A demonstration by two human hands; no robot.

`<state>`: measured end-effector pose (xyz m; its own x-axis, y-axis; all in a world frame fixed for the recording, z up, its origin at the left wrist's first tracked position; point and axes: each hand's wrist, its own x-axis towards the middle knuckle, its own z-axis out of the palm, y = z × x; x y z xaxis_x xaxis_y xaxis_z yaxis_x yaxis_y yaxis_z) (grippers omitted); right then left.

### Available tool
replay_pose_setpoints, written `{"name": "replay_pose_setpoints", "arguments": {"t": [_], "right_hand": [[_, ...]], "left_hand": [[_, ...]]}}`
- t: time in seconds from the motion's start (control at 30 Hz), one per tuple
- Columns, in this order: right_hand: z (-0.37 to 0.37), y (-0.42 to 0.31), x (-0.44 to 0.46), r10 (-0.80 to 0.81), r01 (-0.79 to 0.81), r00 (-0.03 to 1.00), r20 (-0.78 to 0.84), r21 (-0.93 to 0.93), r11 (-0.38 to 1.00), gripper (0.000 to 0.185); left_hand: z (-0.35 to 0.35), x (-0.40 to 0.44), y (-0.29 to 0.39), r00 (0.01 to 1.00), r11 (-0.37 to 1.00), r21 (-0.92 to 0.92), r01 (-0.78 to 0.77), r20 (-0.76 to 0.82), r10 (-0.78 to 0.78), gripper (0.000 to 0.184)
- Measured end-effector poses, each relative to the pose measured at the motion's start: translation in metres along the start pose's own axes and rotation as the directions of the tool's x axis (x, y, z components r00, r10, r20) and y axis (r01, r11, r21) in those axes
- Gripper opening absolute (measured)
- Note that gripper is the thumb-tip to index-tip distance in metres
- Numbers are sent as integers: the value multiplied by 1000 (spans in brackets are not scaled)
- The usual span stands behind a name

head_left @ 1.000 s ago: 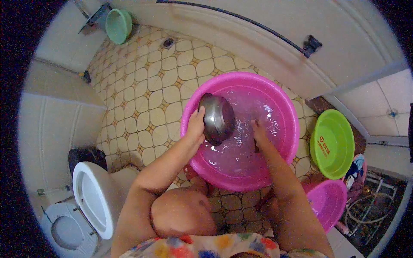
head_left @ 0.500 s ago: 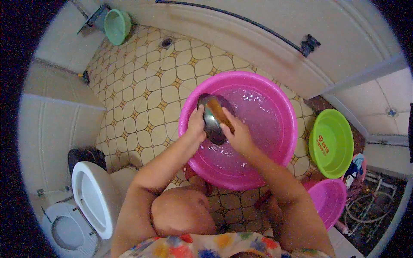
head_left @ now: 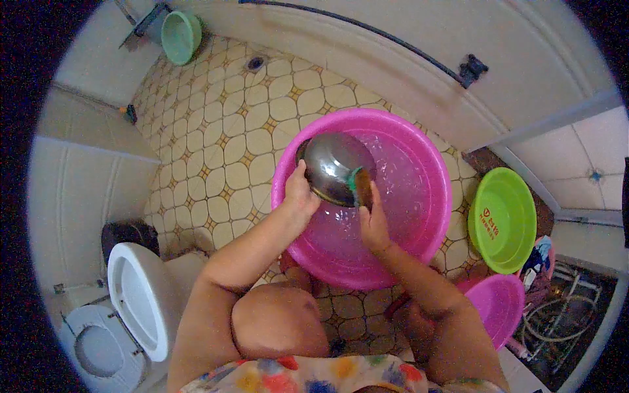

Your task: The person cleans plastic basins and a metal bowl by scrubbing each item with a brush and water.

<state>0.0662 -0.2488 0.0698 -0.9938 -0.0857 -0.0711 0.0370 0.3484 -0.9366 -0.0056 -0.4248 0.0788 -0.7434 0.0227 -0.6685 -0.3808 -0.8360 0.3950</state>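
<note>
A shiny metal bowl (head_left: 337, 157) is tilted over the large pink basin (head_left: 295, 245), its rounded outside facing up. My left hand (head_left: 301, 192) grips the bowl's rim on the left side. In my right hand (head_left: 374, 221) is a brush (head_left: 362, 187) with a brown back and green bristles, and the bristles touch the bowl's lower right side. Cloudy water (head_left: 400, 196) with glints on its surface lies in the basin below.
At the right stand a lime green basin (head_left: 503, 223), a smaller pink basin (head_left: 501, 308) and some cloth items (head_left: 538, 262). A white toilet (head_left: 141, 301) is at the left. A pale green basin (head_left: 181, 38) and a floor drain (head_left: 256, 63) are farther off.
My right hand has come up from the water with the brush and moved across the bowl to its lower right. The bowl has turned, showing more of its rounded outside, and shifted slightly right.
</note>
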Motion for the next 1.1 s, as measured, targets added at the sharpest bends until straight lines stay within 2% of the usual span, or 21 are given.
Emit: {"name": "replay_pose_setpoints", "arguments": {"t": [0.07, 0.1, 0.2, 0.3, 0.37, 0.4, 0.47, 0.5, 0.57, 0.63, 0.77, 0.83, 0.9, 1.0, 1.1], "right_hand": [[3, 3, 5, 43, -26, 990, -134, 120, 992, 52], [4, -10, 11, 126, -79, 973, -193, 237, 968, 46], [-10, 38, 31, 141, -124, 981, -135, 126, 984, 47], [-29, 11, 41, 287, -288, 957, 29, 193, 938, 46], [-21, 69, 58, 225, -236, 972, 71, 258, 937, 48], [-16, 94, 64, 192, -210, 977, 90, 292, 933, 49], [-15, 107, 70, 151, -164, 985, 80, 201, 966, 49], [-17, 101, 70, 182, -196, 979, 91, 183, 963, 48], [-24, 91, 68, 291, -311, 948, 131, 176, 934, 46], [-31, 68, 70, 321, -336, 938, 135, 112, 935, 45], [-41, 48, 66, 141, -141, 990, -7, -95, 985, 42], [-43, 47, 59, 156, -160, 987, -39, -188, 969, 41], [-47, 50, 54, 282, -276, 959, -24, -309, 910, 40], [-30, 164, 67, 467, -463, 884, 5, -128, 877, 40], [-33, 72, 70, 208, -218, 971, 122, 73, 973, 44]], "left_hand": [[-18, 14, -2, 999, 1000, -1, -5, 49, 5, 46], [-19, 13, -1, 999, 1000, 11, -13, 38, 12, 45], [-13, 2, 2, 1000, 999, 48, -17, 17, 16, 46], [5, -22, 3, 1000, 992, 126, -3, -9, 5, 48], [11, -29, 3, 998, 975, 221, -1, -68, 17, 47], [7, -27, 2, 997, 948, 314, -61, -15, 70, 45], [-2, -19, 0, 981, 857, 478, -192, 105, 161, 43], [12, -30, 7, 956, 698, 663, -269, 98, 276, 42], [11, -29, 8, 949, 660, 691, -295, 132, 286, 42], [3, -25, 10, 953, 643, 710, -288, 142, 269, 43], [-11, -16, 6, 970, 649, 724, -234, 129, 206, 45], [-3, -23, 8, 967, 629, 742, -232, 103, 234, 47], [7, -31, 10, 954, 588, 777, -225, 53, 295, 51], [-29, 0, 4, 952, 525, 812, -254, 114, 284, 55], [-20, -10, 6, 949, 208, 953, -219, 158, 274, 57]]}}
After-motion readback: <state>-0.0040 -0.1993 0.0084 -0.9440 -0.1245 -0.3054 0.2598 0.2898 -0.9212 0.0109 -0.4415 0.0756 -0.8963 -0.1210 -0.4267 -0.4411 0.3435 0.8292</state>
